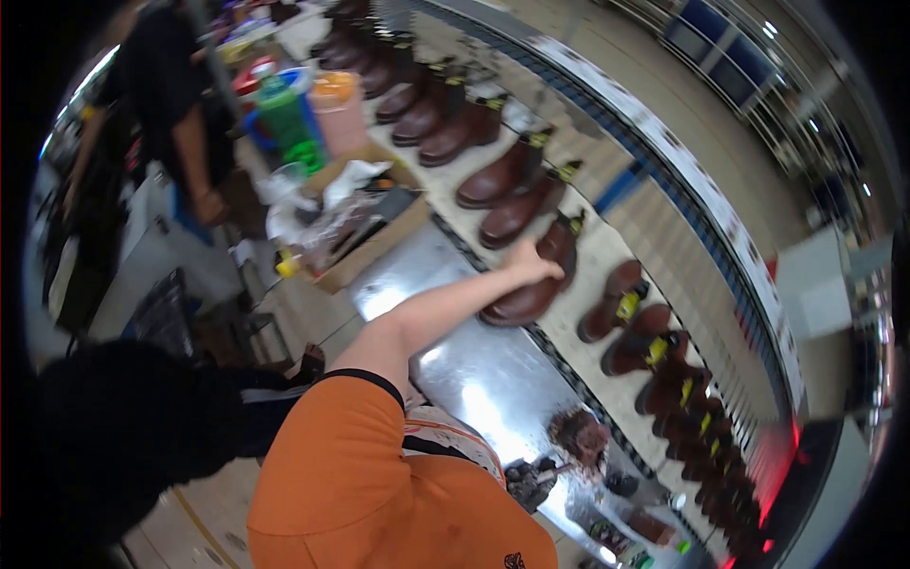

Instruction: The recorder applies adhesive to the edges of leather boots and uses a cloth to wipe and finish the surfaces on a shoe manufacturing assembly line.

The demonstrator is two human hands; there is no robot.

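Note:
My left hand (534,266), bare below an orange short sleeve, reaches out to a brown leather boot (521,305). Its fingers close over the boot's instep, with the fingertips partly hidden. The boot's toe points toward the metal table (445,365) and overlaps the belt's edge. A yellow-and-black tab stands at its top. Just beyond it are two similar brown boots (512,216) on the pale conveyor belt (592,327). My right hand does not show. A dark lumpy bundle (531,482) lies close to my torso, too blurred to name.
More brown boots (654,351) line the belt on both sides. A cardboard box (374,242) of odds and ends adjoins the table, with a green bottle (287,119) and pink jug (338,109) behind. A brown rag-like heap (580,438) lies on the table. A person in dark clothes (171,95) stands left.

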